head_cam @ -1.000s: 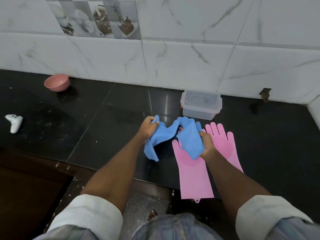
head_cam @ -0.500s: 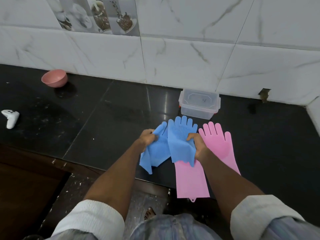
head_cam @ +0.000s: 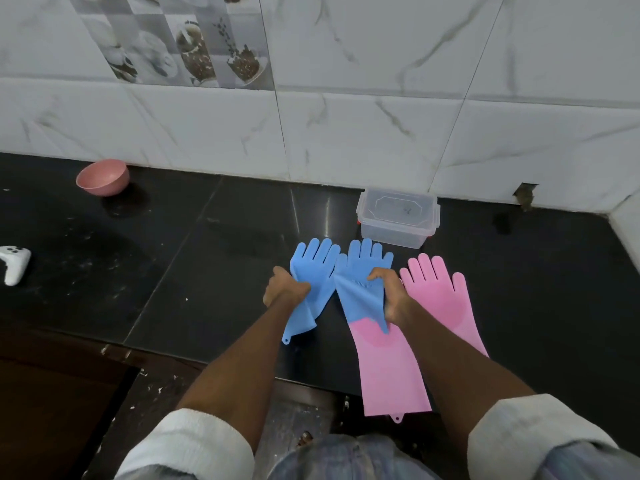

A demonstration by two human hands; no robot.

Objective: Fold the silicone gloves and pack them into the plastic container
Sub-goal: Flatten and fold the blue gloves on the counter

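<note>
Two blue silicone gloves lie fingers-away on the black counter. My left hand grips the left blue glove at its palm. My right hand pinches the right blue glove, whose cuff rests over a pink glove that hangs past the counter's front edge. A second pink glove lies flat to the right, partly under my right forearm. The clear plastic container stands open just behind the gloves, near the wall.
A pink bowl sits at the back left by the tiled wall. A white game controller lies at the far left edge. The counter's front edge runs just below my hands, with floor beneath.
The bunched blue gloves have been pulled apart and spread out side by side, fingers pointing to the wall. Both hands lowered them toward the counter.
</note>
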